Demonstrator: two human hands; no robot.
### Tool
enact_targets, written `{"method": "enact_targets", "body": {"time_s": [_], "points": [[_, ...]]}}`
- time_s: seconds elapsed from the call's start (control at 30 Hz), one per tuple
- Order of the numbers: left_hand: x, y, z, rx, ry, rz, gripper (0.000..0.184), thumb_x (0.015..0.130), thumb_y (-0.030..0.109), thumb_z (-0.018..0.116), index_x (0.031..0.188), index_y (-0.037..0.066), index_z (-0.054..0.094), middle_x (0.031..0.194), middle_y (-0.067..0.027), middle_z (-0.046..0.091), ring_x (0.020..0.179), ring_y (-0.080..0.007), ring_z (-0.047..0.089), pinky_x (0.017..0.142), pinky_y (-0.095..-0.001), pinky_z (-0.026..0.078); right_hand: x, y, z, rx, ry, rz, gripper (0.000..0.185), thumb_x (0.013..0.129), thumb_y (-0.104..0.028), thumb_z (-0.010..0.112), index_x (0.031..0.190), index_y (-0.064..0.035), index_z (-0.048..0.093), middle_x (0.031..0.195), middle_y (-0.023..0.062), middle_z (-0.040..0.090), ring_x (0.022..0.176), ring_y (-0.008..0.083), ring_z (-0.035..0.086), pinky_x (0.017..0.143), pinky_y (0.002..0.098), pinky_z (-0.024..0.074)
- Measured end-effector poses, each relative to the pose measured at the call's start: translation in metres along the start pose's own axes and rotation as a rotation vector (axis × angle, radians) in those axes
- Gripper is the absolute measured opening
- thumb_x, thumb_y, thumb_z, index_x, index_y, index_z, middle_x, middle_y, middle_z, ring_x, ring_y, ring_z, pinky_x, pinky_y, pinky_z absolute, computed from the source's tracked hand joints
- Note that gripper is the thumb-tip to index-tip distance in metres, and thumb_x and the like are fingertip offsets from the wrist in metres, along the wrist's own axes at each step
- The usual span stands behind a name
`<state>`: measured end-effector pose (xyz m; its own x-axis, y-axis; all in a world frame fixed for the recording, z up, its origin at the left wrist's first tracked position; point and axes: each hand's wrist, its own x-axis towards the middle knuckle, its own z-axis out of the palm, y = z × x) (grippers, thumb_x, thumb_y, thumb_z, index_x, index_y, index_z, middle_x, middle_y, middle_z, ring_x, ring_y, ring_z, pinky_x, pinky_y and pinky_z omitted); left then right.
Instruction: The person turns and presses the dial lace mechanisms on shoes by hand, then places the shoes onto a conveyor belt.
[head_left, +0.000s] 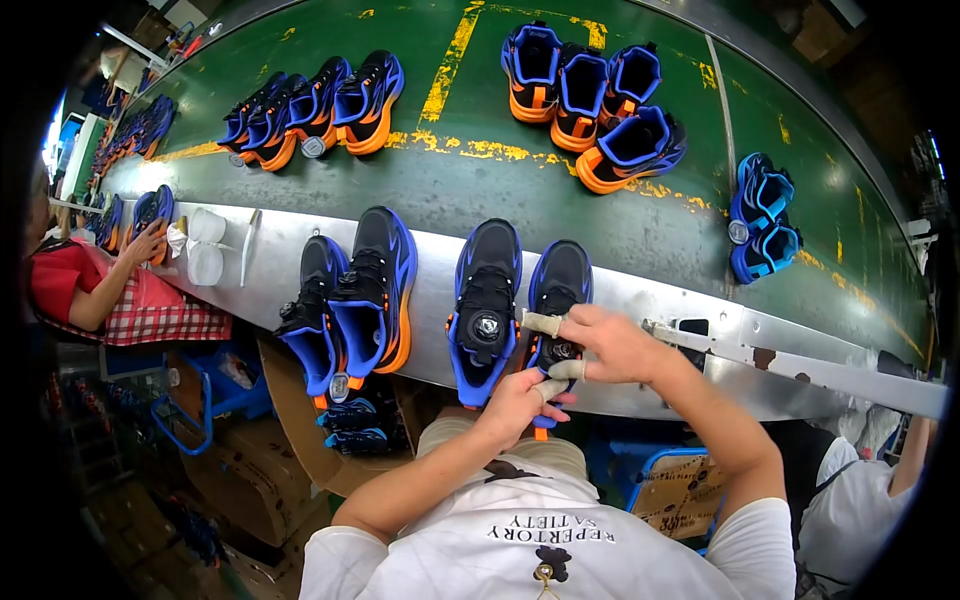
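A black sneaker with blue trim [553,283] rests on the metal ledge in front of me, toe pointing away. My right hand [608,345] is bent over its tongue and dial, index finger and thumb closing on that part; pale covers wrap these fingertips. At the heel of the same sneaker, my left hand [519,403] is closed, thumb and fingers at the collar; the exact grip is partly hidden. Just left of it stands a matching sneaker [490,265] with a round dial on its tongue. Another black-and-blue pair with orange soles [375,285] sits further left.
Several sneakers [368,100] stand on the green belt [440,185], with more at the top [582,95] and a light-blue pair [765,215] at right. Co-workers sit at left, in a red checked apron [150,305], and at right. A cardboard box [290,400] is below the ledge.
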<state>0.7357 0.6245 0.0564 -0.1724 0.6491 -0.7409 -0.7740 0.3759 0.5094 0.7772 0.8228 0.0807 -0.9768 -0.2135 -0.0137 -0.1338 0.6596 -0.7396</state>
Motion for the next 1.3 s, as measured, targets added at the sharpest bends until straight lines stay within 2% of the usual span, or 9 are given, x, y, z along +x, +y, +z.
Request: {"method": "enact_targets", "body": {"time_s": [0.23, 0.43, 0.73, 0.93, 1.0, 1.03, 1.1, 1.17, 1.3], "points": [[0.001, 0.0, 0.008, 0.014, 0.015, -0.03, 0.024, 0.096, 0.017, 0.053, 0.114, 0.003, 0.061, 0.097, -0.0116, 0.067, 0.07, -0.0149, 0.065, 0.062, -0.0241, 0.052, -0.005, 0.013, 0.01, -0.106, -0.085, -0.153, 0.062, 0.075, -0.016, 0.064, 0.135, -0.0206, 0.051, 0.077, 0.0095, 0.047, 0.069, 0.0296, 0.052, 0.059, 0.0394, 0.0431], [0.002, -0.005, 0.015, -0.033, 0.038, 0.006, 0.022, 0.095, 0.018, 0.055, 0.109, 0.003, 0.063, 0.097, -0.0111, 0.067, 0.069, -0.0142, 0.064, 0.062, -0.0255, 0.051, -0.021, -0.014, 0.057, -0.08, 0.391, 0.305, 0.045, 0.082, -0.024, 0.066, 0.125, -0.0119, 0.058, 0.073, 0.0085, 0.056, 0.058, 0.0325, 0.056, 0.053, 0.0411, 0.0468], [0.012, -0.015, 0.016, -0.034, 0.0, -0.002, 0.023, 0.096, 0.015, 0.054, 0.112, 0.0, 0.061, 0.106, -0.0094, 0.064, 0.089, -0.0168, 0.065, 0.067, -0.0269, 0.054, -0.016, 0.015, 0.012, -0.187, 0.025, -0.113, 0.061, 0.082, -0.025, 0.065, 0.139, -0.0218, 0.047, 0.074, 0.009, 0.047, 0.066, 0.0264, 0.054, 0.058, 0.0381, 0.0429], [0.01, -0.009, 0.019, -0.003, -0.086, 0.021, 0.025, 0.098, 0.019, 0.049, 0.111, 0.001, 0.062, 0.107, -0.0081, 0.064, 0.09, -0.0156, 0.064, 0.066, -0.0277, 0.054, -0.032, 0.001, 0.033, 0.135, 0.137, 0.293, 0.054, 0.087, -0.022, 0.062, 0.139, -0.0234, 0.048, 0.091, 0.0122, 0.059, 0.081, 0.0265, 0.061, 0.073, 0.0357, 0.0483], [-0.02, 0.041, 0.022, 0.46, -0.117, -0.038, 0.024, 0.096, 0.02, 0.054, 0.108, 0.003, 0.063, 0.1, -0.0097, 0.066, 0.076, -0.0137, 0.063, 0.063, -0.0263, 0.051, -0.027, 0.001, 0.012, 0.315, 0.136, 0.414, 0.05, 0.093, -0.023, 0.058, 0.14, -0.019, 0.045, 0.123, 0.0168, 0.059, 0.105, 0.0247, 0.062, 0.089, 0.0325, 0.0469], [-0.035, 0.062, 0.02, 0.693, -0.13, -0.071, 0.023, 0.094, 0.021, 0.057, 0.107, 0.003, 0.064, 0.096, -0.0104, 0.067, 0.07, -0.0127, 0.063, 0.061, -0.0256, 0.049, -0.021, 0.007, -0.001, 0.337, 0.197, 0.538, 0.048, 0.093, -0.029, 0.056, 0.137, -0.0142, 0.047, 0.103, 0.0163, 0.062, 0.095, 0.0352, 0.06, 0.084, 0.0403, 0.0457], [-0.033, 0.056, -0.003, 0.819, 0.175, 0.789, 0.022, 0.088, 0.019, 0.066, 0.102, 0.002, 0.064, 0.094, -0.0118, 0.065, 0.069, -0.0167, 0.062, 0.061, -0.0298, 0.049, -0.013, 0.055, 0.007, 0.235, 0.492, 0.447, 0.043, 0.092, -0.026, 0.057, 0.132, -0.0109, 0.051, 0.098, 0.0176, 0.06, 0.092, 0.0354, 0.058, 0.081, 0.0404, 0.0453], [-0.028, 0.076, -0.005, 1.032, 0.452, 0.972, 0.026, 0.079, 0.012, 0.073, 0.102, 0.003, 0.064, 0.093, -0.0107, 0.057, 0.072, -0.0204, 0.057, 0.064, -0.0302, 0.046, 0.006, 0.051, 0.004, 0.126, 0.48, 0.436, 0.039, 0.09, -0.024, 0.059, 0.126, -0.0086, 0.055, 0.094, 0.0179, 0.057, 0.09, 0.0356, 0.056, 0.079, 0.0406, 0.0448], [0.015, 0.056, -0.037, 1.138, 0.222, 0.998, 0.019, 0.074, 0.01, 0.072, 0.091, 0.004, 0.065, 0.09, -0.0114, 0.055, 0.086, -0.0321, 0.055, 0.073, -0.0393, 0.047, 0.053, 0.058, 0.028, -0.03, 0.553, 0.381, 0.04, 0.086, -0.022, 0.064, 0.122, -0.0059, 0.056, 0.096, 0.0168, 0.053, 0.092, 0.035, 0.053, 0.079, 0.0406, 0.0442]]}}
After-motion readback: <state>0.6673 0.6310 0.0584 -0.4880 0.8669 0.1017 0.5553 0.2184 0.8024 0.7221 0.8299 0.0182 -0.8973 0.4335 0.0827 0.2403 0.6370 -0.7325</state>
